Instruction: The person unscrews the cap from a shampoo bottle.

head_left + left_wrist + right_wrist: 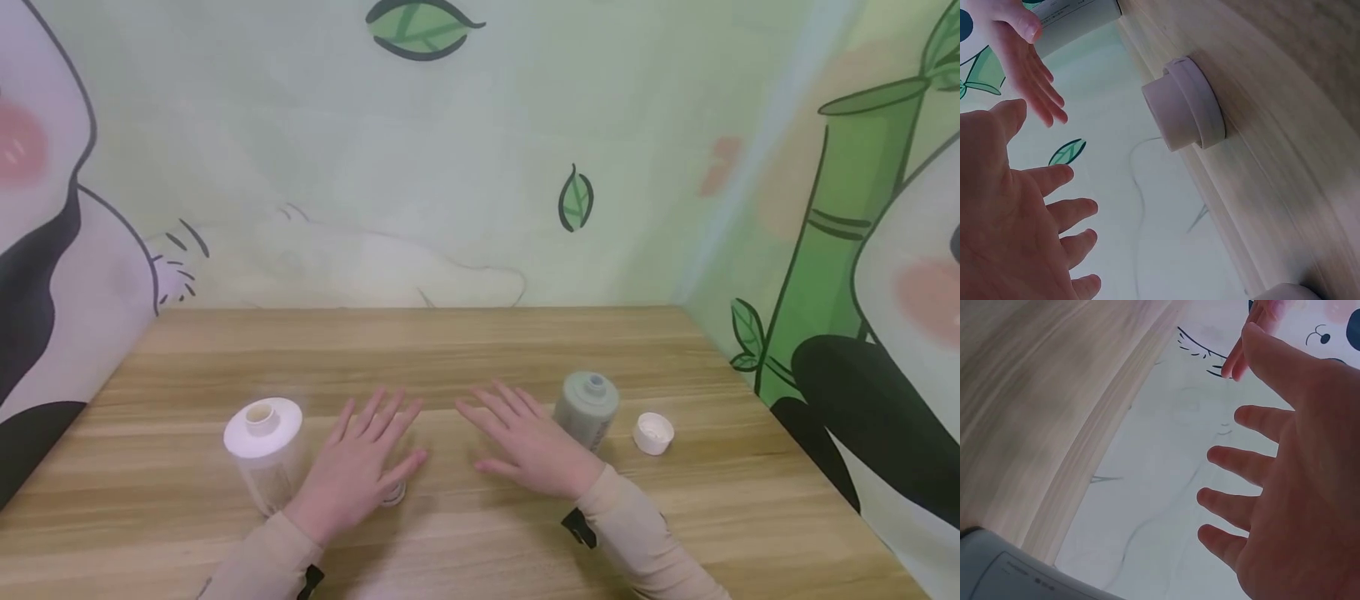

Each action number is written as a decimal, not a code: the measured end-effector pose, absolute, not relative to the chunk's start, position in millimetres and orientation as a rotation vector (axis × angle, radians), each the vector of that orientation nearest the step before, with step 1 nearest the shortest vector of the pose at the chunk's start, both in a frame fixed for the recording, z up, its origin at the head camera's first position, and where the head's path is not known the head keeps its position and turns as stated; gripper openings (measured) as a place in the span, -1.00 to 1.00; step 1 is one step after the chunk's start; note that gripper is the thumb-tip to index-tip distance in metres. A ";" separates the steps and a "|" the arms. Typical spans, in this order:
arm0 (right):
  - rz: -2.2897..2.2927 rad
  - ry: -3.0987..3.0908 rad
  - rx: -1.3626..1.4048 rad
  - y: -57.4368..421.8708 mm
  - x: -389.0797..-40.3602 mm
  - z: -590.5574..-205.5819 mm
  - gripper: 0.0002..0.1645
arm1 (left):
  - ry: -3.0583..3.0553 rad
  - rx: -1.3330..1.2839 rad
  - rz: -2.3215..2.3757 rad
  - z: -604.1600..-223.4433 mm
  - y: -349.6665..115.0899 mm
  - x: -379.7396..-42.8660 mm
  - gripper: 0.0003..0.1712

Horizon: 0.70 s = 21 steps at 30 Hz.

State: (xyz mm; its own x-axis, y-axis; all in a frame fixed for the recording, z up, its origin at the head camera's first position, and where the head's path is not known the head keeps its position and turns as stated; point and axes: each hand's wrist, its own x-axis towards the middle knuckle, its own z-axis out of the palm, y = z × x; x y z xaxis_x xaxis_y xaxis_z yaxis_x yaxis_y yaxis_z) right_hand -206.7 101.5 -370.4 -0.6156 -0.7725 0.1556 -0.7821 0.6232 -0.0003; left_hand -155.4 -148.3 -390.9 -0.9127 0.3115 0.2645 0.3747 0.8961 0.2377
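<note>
Both hands hover palm down over the wooden table, fingers spread and nothing held. The left hand (352,471) is beside a bottle with a white shoulder and uncapped neck (264,442), partly hidden by that hand. A white stepped cap (1188,106) stands on the table; in the head view the left hand covers most of it. Close to the right hand (532,446) is a grey-green bottle (588,404) with an uncapped narrow neck, its lower part overlapped by the hand. Farther right sits a white round cap (654,434). In the right wrist view the grey bottle's side (1019,575) shows printed text.
The wooden tabletop (450,350) meets a pale green wall (480,167) at its back edge. Cartoon pandas and bamboo (817,250) are printed on the wall. Black straps (579,528) show at the wrists.
</note>
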 end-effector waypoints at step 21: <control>0.079 -2.694 1.295 102.9 -206.8 -366.1 -0.12 | -2.829 -0.515 -0.437 -388.5 -149.1 -154.2 -0.30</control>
State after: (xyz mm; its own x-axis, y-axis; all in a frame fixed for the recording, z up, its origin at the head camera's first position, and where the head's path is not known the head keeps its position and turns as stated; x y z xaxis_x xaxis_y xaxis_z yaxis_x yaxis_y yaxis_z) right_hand -206.8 102.9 -366.1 -0.6156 -0.7719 0.1587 -0.7798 0.6257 0.0183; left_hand -154.2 -149.1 -388.5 -0.9110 0.3049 0.2776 0.3744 0.8937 0.2471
